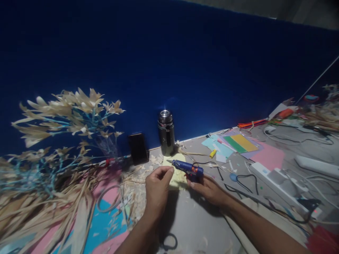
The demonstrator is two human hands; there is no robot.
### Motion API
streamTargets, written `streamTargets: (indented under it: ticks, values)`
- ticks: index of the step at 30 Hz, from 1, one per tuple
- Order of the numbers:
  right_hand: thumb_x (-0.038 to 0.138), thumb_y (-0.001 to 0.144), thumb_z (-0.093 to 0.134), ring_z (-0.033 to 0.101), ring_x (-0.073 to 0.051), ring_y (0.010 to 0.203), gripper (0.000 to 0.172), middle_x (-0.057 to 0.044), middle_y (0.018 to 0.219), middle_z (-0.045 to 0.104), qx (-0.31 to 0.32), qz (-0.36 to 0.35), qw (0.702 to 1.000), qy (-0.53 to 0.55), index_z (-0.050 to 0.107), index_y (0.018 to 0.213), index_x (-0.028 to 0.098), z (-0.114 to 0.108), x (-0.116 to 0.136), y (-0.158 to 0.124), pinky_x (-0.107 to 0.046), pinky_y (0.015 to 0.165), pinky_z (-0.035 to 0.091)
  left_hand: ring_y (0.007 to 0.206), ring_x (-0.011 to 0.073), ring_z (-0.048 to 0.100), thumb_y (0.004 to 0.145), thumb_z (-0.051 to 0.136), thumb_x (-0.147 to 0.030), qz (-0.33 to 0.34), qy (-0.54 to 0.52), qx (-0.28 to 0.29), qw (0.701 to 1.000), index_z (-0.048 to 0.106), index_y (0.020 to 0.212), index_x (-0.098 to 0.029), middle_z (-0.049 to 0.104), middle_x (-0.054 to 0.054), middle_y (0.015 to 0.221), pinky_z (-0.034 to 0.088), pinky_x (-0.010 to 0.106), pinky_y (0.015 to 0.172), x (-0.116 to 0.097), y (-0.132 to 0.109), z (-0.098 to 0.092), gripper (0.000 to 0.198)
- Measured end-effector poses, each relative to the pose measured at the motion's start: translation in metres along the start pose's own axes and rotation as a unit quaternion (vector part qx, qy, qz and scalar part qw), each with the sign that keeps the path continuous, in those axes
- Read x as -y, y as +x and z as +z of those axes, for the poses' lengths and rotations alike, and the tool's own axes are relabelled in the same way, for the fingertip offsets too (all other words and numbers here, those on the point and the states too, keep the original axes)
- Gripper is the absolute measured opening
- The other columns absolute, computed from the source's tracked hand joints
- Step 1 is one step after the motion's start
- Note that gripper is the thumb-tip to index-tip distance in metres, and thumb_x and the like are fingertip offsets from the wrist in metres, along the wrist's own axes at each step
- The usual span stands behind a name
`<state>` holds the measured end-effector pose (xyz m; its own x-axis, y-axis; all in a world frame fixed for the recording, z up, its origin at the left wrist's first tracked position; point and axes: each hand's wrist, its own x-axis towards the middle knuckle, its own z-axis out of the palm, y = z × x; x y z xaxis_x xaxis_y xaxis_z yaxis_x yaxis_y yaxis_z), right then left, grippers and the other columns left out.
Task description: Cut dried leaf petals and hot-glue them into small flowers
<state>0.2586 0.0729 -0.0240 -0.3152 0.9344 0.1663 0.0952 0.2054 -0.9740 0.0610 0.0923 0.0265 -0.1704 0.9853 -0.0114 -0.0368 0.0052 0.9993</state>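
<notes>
My right hand [202,188] is wrapped round the handle of a blue hot glue gun [188,167], whose nozzle points left. Close to that nozzle is my left hand [159,183], its thumb and fingertips pinched together. Whatever the pinch holds is too small or hidden to make out. Beneath the glue gun lies a pale yellow sheet of paper [178,183] with small bits on it. A dark steel flask [166,135] stands upright just behind the sheet.
A phone [138,149] leans against the blue wall. Pale flowers on blue stems [76,116] and dried husks [47,211] fill the left. On the right are coloured sheets [239,143], a power strip [283,187] and cables. Scissors [169,241] lie at the front edge.
</notes>
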Motion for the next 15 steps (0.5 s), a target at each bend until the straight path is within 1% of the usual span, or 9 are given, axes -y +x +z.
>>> streamTargets:
  ticks: [2, 5, 7, 9, 11, 13, 15]
  values:
    - [0.050, 0.096, 0.063, 0.054, -0.021, 0.084, 0.031, -0.005, 0.090, 0.061, -0.011, -0.003, 1.000, -0.012, 0.069, 0.102, 0.019, 0.001, -0.002, -0.001, -0.037, 0.082, 0.046, 0.048, 0.0120, 0.044, 0.066, 0.080, -0.042, 0.006, 0.013, -0.003, 1.000, 0.073, 0.067, -0.017, 0.054, -0.003, 0.052, 0.033, 0.024, 0.046, -0.001, 0.001, 0.000, 0.025]
    - [0.049, 0.096, 0.063, 0.058, -0.025, 0.097, 0.035, -0.008, 0.104, 0.067, -0.020, -0.010, 1.000, -0.018, 0.070, 0.116, 0.021, 0.003, 0.000, 0.000, -0.041, 0.089, 0.048, 0.046, 0.0104, 0.039, 0.065, 0.078, -0.041, -0.006, 0.013, 0.007, 1.000, 0.072, 0.065, -0.018, 0.051, -0.004, 0.051, 0.029, 0.024, 0.045, 0.000, 0.002, -0.001, 0.024]
    - [0.048, 0.096, 0.063, 0.058, -0.026, 0.100, 0.035, -0.009, 0.109, 0.068, -0.018, -0.008, 1.000, -0.023, 0.070, 0.115, 0.020, 0.004, 0.003, 0.000, -0.042, 0.091, 0.048, 0.045, 0.0092, 0.035, 0.063, 0.079, -0.040, -0.019, 0.003, 0.013, 1.000, 0.071, 0.065, -0.017, 0.049, -0.005, 0.050, 0.027, 0.023, 0.044, 0.001, 0.003, 0.000, 0.025]
    - [0.047, 0.095, 0.063, 0.058, -0.025, 0.096, 0.032, -0.008, 0.104, 0.068, -0.018, -0.006, 0.999, -0.034, 0.071, 0.109, 0.020, 0.004, 0.005, -0.001, -0.041, 0.090, 0.048, 0.044, 0.0081, 0.033, 0.061, 0.080, -0.039, -0.035, -0.014, 0.016, 0.999, 0.069, 0.064, -0.017, 0.047, -0.006, 0.049, 0.024, 0.023, 0.043, 0.002, 0.003, 0.001, 0.025]
    - [0.047, 0.094, 0.063, 0.057, -0.024, 0.092, 0.031, -0.007, 0.099, 0.066, -0.019, 0.000, 0.999, -0.043, 0.071, 0.106, 0.019, 0.004, 0.006, -0.001, -0.039, 0.088, 0.047, 0.043, 0.0070, 0.028, 0.060, 0.080, -0.038, -0.057, -0.042, 0.025, 0.997, 0.065, 0.063, -0.018, 0.041, -0.009, 0.047, 0.021, 0.022, 0.042, -0.001, 0.002, 0.001, 0.025]
    - [0.048, 0.094, 0.064, 0.055, -0.023, 0.089, 0.032, -0.006, 0.096, 0.065, -0.027, 0.014, 0.999, -0.039, 0.070, 0.105, 0.019, 0.002, 0.005, -0.001, -0.037, 0.084, 0.047, 0.042, 0.0062, 0.024, 0.062, 0.080, -0.038, -0.077, -0.093, 0.040, 0.992, 0.062, 0.064, -0.019, 0.035, -0.011, 0.046, 0.019, 0.021, 0.042, -0.009, 0.000, -0.003, 0.026]
    - [0.050, 0.094, 0.064, 0.054, -0.021, 0.085, 0.033, -0.006, 0.091, 0.062, -0.028, 0.030, 0.999, -0.022, 0.069, 0.101, 0.018, 0.000, 0.005, 0.000, -0.035, 0.079, 0.046, 0.044, 0.0056, 0.023, 0.063, 0.082, -0.037, -0.087, -0.151, 0.053, 0.983, 0.059, 0.066, -0.019, 0.033, -0.011, 0.048, 0.021, 0.019, 0.042, -0.021, -0.004, -0.013, 0.029]
